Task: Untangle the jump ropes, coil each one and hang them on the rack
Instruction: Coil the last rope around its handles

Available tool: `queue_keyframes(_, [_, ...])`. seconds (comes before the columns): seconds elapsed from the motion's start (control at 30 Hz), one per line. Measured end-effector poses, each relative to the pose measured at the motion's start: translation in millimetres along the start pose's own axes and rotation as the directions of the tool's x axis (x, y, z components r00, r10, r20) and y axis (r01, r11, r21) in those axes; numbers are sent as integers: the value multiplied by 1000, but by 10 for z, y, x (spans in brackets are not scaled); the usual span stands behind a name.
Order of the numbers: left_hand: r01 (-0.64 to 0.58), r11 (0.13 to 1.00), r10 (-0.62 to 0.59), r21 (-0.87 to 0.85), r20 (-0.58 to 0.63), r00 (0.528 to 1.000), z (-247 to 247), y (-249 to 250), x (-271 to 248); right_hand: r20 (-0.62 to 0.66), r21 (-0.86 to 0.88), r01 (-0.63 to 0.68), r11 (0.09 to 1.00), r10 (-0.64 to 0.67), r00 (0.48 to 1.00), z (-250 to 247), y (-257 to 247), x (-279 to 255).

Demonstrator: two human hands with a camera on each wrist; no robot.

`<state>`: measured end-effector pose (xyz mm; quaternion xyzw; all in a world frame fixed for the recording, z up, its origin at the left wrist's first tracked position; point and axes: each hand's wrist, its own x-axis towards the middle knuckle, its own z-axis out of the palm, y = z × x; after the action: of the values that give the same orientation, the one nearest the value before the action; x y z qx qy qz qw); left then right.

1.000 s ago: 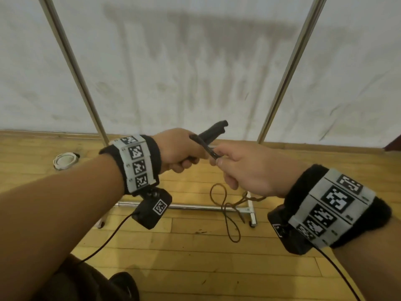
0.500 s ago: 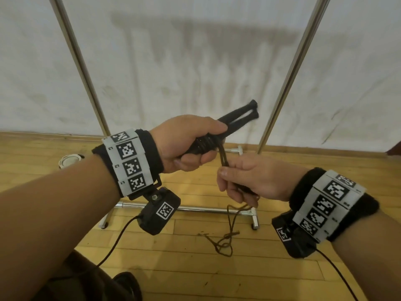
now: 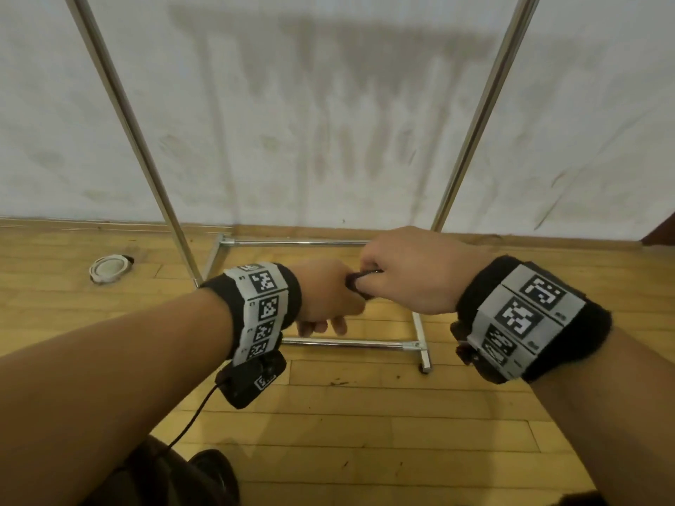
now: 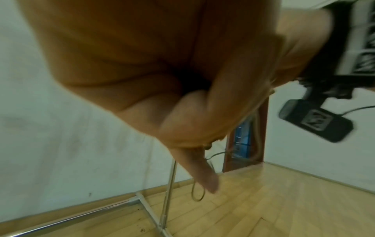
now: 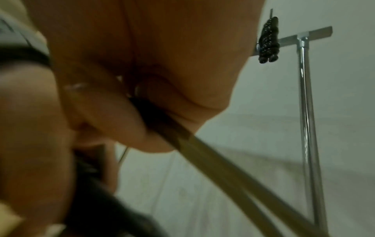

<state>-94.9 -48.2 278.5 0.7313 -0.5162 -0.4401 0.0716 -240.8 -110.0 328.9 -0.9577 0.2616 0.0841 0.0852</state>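
Note:
My left hand [image 3: 325, 304] and right hand [image 3: 398, 275] meet low in front of the rack [image 3: 478, 115]. The left fist grips the black jump rope handles, of which only a dark bit [image 3: 359, 283] shows between the hands. In the right wrist view my right hand [image 5: 142, 80] pinches the brown rope cord [image 5: 202, 147], which runs taut down to the right. A thin loop of cord [image 4: 198, 192] hangs below my left hand [image 4: 162, 80]. Another rope, black and coiled [image 5: 268, 40], hangs on the rack's top bar.
The rack's two chrome uprights [image 3: 128, 115] rise against a stained white wall, with base bars [image 3: 350, 343] on the wooden floor under my hands. A round white floor fitting [image 3: 109, 268] sits at the left. A dark doorway [image 4: 243, 136] lies to the right.
Both hands have dropped lower and closed together. The black handles that stuck up to the right are now hidden in the left fist. The slack cord no longer shows on the floor.

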Motion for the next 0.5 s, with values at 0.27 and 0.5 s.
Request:
queue_keyframes(0.27, [-235, 748, 307, -621, 10, 952, -623, -205, -60, -38, 633, 0, 774, 31, 999, 108, 52, -98])
queue_keyframes(0.5, [-293, 621, 410, -727, -17, 912, -579, -123, -136, 48, 763, 15, 647, -80, 996, 213, 166, -56])
